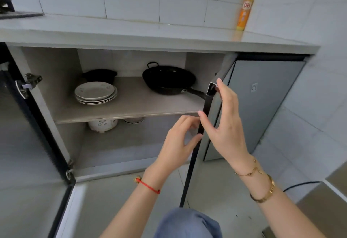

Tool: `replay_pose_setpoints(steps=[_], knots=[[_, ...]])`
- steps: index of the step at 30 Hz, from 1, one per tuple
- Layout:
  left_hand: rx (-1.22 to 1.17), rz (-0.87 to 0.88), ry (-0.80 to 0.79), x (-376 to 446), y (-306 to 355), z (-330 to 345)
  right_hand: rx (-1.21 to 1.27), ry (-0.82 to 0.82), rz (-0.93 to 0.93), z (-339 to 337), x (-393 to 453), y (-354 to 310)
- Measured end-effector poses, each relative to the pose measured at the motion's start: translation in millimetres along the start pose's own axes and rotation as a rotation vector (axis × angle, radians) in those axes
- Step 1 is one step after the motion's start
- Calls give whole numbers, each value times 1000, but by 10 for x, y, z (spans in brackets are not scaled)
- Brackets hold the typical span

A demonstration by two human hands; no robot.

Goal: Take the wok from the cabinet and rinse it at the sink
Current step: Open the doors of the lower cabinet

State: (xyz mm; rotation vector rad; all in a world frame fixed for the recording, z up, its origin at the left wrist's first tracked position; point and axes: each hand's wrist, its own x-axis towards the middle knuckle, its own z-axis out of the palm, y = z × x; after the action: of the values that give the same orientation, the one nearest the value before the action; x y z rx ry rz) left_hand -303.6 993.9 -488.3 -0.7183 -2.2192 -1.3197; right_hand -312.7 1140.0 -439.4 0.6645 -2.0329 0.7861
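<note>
Two doors stand wide on one open cabinet [131, 104]. Its upper shelf holds a single wok [169, 78] at the right, one dark pot [100, 75] and one stack of about four plates [94, 90]. The wok lies up and ahead of both hands, its long handle [197, 93] pointing toward the right door [195, 153]. The right hand [225, 125], the nearer one, pinches that door's edge. The left hand [176, 143] hangs loosely curled just beside it, holding nothing.

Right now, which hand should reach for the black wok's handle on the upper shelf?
Left. The left hand sits on the opening's side of the grey cabinet door, lower than the black wok and its long handle. The right hand holds that door's edge.
</note>
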Motion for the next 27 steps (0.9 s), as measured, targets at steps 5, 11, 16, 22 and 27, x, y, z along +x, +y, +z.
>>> replay_pose_setpoints(steps=[5, 11, 16, 22, 27], knots=[[-77, 101, -107, -27, 223, 365, -107, 74, 50, -466, -215, 163], [-143, 188, -288, 6, 443, 981, -359, 109, 113, -1092, -404, 446], [-246, 211, -351, 80, 605, 1444, -487, 76, 180, -1533, -521, 665], [-273, 242, -438, 305, 767, 1828, -643, 35, 220, -1921, -535, 945], [-241, 178, -594, 543, 829, 2126, -686, 27, 289, -2131, -504, 1166]])
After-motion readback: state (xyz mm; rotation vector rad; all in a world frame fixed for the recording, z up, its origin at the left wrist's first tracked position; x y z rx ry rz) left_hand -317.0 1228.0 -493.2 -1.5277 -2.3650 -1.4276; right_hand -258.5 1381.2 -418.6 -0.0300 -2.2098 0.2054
